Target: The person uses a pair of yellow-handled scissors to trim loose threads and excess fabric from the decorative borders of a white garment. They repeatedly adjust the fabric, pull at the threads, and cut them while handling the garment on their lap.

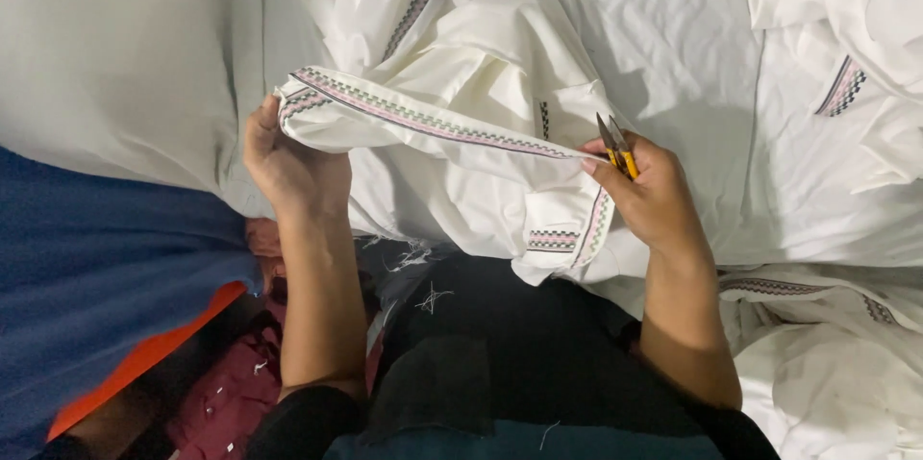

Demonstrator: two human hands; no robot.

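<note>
A white garment (481, 66) with a patterned pink, black and green trim band (423, 121) is stretched between my two hands. My left hand (288, 167) grips the left end of the band, fingers curled around the folded cloth. My right hand (649, 196) pinches the right end of the band and also holds small yellow-handled thread snips (615, 145), blades pointing up and away. A short cuff with the same trim (562, 234) hangs below the band.
More white garments with patterned trim (846, 85) lie at the right and at the lower right (827, 345). Blue and orange cloth (96, 268) lies at the left. Loose white thread bits (433, 298) sit on my dark lap.
</note>
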